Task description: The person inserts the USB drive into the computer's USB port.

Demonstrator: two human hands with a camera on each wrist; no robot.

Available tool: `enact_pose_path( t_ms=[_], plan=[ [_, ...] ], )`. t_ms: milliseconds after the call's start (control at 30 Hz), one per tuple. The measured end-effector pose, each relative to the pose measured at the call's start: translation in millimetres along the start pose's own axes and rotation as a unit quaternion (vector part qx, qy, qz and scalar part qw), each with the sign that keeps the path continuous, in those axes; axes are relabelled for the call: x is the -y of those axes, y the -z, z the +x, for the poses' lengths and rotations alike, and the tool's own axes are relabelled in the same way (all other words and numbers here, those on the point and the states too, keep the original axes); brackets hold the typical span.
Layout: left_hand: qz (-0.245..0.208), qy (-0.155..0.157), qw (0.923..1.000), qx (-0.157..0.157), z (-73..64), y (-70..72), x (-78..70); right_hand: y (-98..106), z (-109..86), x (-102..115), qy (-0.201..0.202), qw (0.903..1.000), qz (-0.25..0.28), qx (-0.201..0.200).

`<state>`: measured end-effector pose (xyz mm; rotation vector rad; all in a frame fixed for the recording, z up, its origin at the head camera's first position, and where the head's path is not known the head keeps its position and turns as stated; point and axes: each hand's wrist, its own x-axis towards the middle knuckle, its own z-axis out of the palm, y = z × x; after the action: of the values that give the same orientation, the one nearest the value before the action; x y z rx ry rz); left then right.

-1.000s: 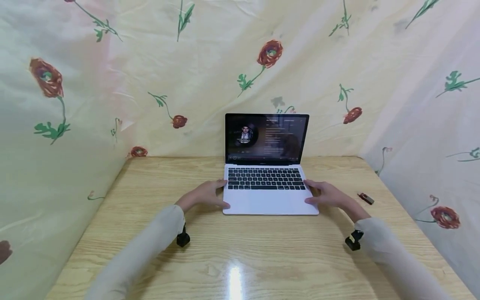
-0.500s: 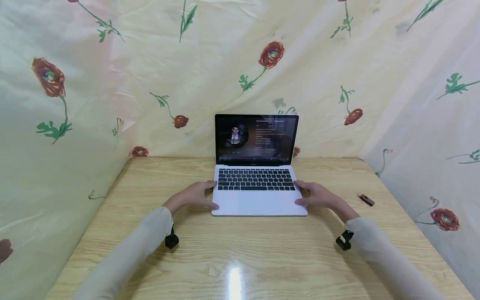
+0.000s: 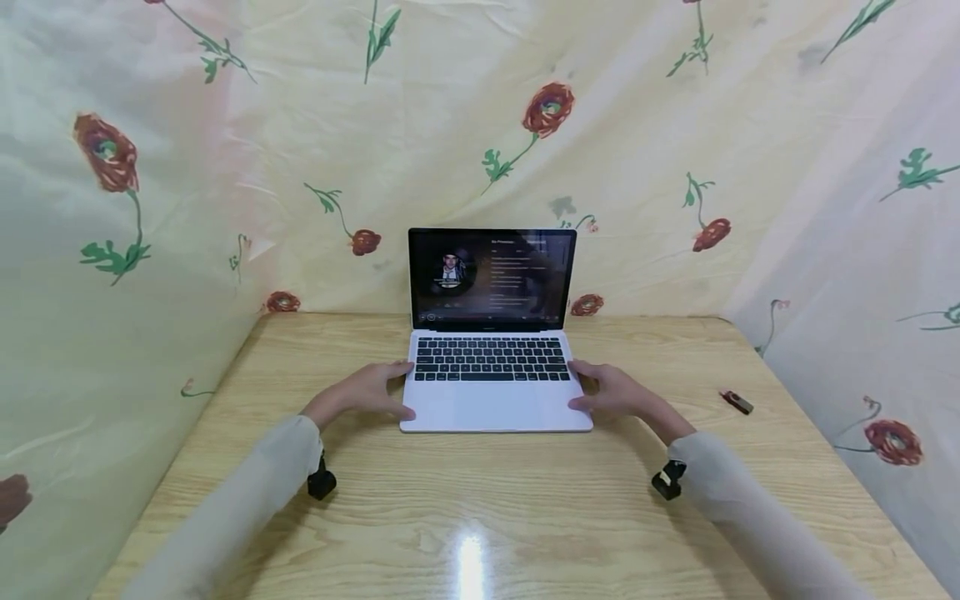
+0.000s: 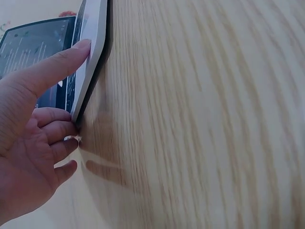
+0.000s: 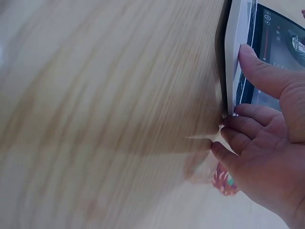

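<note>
A silver laptop (image 3: 491, 407) stands unfolded on the wooden table, its dark screen (image 3: 491, 279) showing a round picture and lines of text. My left hand (image 3: 369, 390) holds its left side, thumb on the front corner and fingers bent at the edge farther back. On the opposite side, my right hand (image 3: 611, 390) grips the edge in the same way. In the left wrist view the left thumb (image 4: 66, 59) lies over the laptop's rim. The right wrist view shows the right thumb (image 5: 262, 71) pressed on the rim, the other fingers against the side.
A small USB stick (image 3: 737, 402) lies on the table (image 3: 480, 500) toward the right edge. Cloth with a flower pattern (image 3: 315, 125) hangs behind the table and along both sides. Each wrist carries a small black camera (image 3: 321, 482).
The laptop has slid steadily left along the table, with both hands moving alongside it and keeping their hold. Its screen stays raised at about the same angle.
</note>
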<state>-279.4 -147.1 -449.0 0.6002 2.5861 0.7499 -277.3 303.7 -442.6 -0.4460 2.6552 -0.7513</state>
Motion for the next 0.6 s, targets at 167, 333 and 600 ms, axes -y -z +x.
enact_pose_path(
  t_ms=[167, 333, 600],
  plan=[
    [-0.010, 0.004, 0.9999, -0.003, -6.8, 5.1, 9.0, -5.7, 4.6, 8.6, 0.015, 0.9999, 0.000, -0.003],
    [-0.014, 0.013, 0.9998, -0.002, -14.7, 10.6, 16.8, -10.9, 9.3, 17.0, 0.021, 0.9998, -0.003, -0.004],
    [-0.009, 0.011, 0.9999, -0.001, -24.2, 17.7, 28.8, -17.8, 15.5, 32.3, 0.024, 0.9997, -0.004, 0.004]
  ],
)
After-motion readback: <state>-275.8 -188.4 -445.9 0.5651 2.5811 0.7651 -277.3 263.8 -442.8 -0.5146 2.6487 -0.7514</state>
